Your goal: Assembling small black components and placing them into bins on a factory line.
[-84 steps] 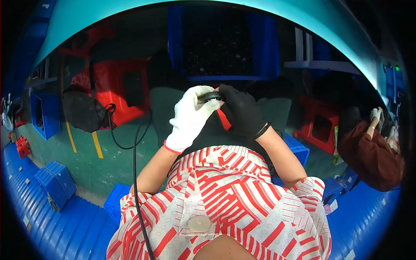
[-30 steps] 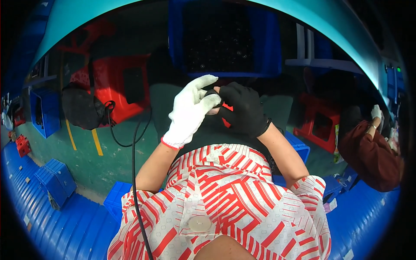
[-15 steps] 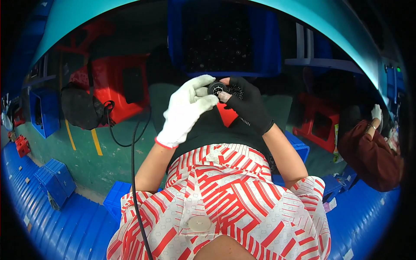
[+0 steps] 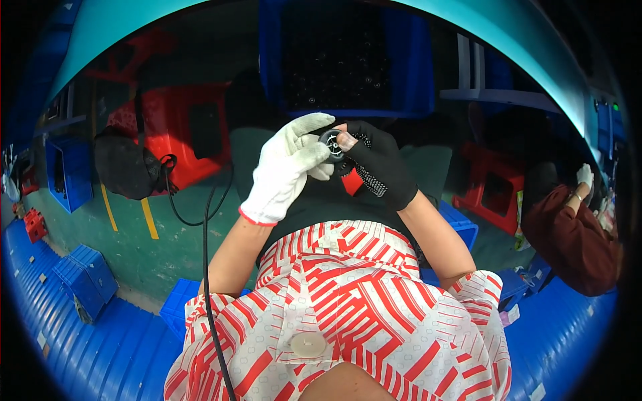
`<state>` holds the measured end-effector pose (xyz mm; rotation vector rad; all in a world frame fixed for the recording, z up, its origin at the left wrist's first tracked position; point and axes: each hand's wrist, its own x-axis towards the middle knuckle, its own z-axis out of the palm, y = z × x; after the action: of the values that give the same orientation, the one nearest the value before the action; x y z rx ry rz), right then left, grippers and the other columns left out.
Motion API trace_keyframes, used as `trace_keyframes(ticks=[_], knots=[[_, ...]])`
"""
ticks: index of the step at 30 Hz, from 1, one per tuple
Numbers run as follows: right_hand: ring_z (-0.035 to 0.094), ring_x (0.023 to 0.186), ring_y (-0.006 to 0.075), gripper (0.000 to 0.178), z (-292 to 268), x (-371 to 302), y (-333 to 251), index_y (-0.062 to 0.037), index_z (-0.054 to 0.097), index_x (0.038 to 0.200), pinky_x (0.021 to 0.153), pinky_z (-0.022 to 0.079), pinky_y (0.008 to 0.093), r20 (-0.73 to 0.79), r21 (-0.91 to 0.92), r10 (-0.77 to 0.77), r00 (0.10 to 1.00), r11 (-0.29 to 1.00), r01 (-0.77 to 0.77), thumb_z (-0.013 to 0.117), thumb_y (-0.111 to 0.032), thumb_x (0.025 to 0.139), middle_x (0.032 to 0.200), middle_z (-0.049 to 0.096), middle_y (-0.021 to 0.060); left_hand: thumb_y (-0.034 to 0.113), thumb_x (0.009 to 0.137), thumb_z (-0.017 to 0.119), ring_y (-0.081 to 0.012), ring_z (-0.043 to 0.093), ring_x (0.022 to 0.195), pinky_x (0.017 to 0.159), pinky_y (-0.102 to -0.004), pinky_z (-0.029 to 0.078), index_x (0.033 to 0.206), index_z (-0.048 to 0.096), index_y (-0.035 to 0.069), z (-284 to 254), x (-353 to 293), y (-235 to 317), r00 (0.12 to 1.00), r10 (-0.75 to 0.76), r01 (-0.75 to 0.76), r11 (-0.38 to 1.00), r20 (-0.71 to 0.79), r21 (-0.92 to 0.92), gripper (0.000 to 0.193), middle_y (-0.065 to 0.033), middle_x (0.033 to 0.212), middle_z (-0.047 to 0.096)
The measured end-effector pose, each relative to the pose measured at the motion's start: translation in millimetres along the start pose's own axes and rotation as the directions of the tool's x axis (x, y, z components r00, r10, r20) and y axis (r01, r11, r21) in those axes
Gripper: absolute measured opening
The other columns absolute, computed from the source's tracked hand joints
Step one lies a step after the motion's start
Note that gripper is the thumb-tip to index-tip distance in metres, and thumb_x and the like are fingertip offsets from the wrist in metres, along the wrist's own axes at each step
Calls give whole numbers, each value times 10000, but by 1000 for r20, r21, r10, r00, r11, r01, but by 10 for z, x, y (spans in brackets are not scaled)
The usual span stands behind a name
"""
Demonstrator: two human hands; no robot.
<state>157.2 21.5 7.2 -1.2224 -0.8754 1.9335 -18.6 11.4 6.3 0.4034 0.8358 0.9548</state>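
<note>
A small black spoked wheel is held between my two hands above my lap. My left hand, in a white glove, pinches its left side with thumb and fingers. My right hand, in a black glove with bare fingertips and white dots, grips its right side, the thumb lying over the wheel's face. Below the right palm shows a red flat piece; its kind and whether I hold it cannot be made out. Ahead of my hands stands a blue bin with many small dark parts in it.
A red stool with a black bag stands at left, near a hanging black cable. Blue crates sit farther left. At right are another red stool and a seated person. A teal edge curves overhead.
The wheel has tilted and shifted slightly left and down. My right thumb has moved up over its face, and the left thumb now presses on its near left side.
</note>
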Motion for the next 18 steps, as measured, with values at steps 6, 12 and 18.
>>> trace_keyframes(ticks=[6, 12, 18], knots=[[589, 850, 114, 279, 8, 3, 118, -8, 602, 1089, 750, 473, 247, -84, -57, -47, 995, 997, 43, 614, -221, 909, 927, 637, 61, -20, 810, 655, -102, 634, 784, 688, -209, 518, 1263, 455, -55, 153, -88, -79, 974, 141, -89, 957, -177, 277, 497, -117, 984, 645], [598, 837, 120, 287, -129, 65, -5, -12, 599, 1100, 736, 487, 263, 82, -382, -150, 985, 908, 170, 608, -227, 910, 939, 635, 69, -16, 816, 631, -115, 629, 775, 694, -222, 516, 1272, 449, -58, 123, -77, 75, 989, 46, 13, 923, -144, 384, 492, -118, 980, 639], [594, 836, 111, 269, -81, 27, -13, -9, 609, 1082, 741, 482, 260, 23, -123, 30, 999, 992, -28, 602, -217, 912, 941, 639, 60, -29, 822, 615, -114, 634, 751, 668, -220, 525, 1255, 450, -76, 164, -104, -23, 986, 72, -32, 966, -150, 258, 466, -138, 986, 639]])
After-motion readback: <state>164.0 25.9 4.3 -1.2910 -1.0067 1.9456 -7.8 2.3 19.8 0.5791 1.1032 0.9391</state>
